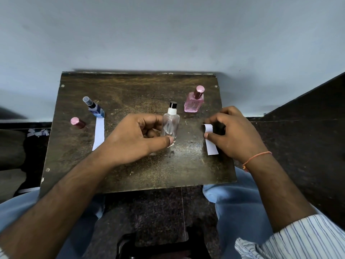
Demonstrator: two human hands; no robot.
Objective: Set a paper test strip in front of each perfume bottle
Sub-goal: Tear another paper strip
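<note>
The paper strip (210, 139) lies to the right of the clear bottle (170, 124), its top end curled. It looks thin, light and bendy, so its edges are the best place to hold. The right hand (235, 133) pinches it with fingers together. The left hand (130, 137) wraps around the clear bottle. Left of that bottle, another strip (99, 134) lies before the blue bottle (95, 107).

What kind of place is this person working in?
Probably an ordinary room, not a shop or lab: a small, worn wooden table pushed against a plain painted wall, a dark speckled floor beneath, and the seated person's knees tucked under the tabletop.
</note>
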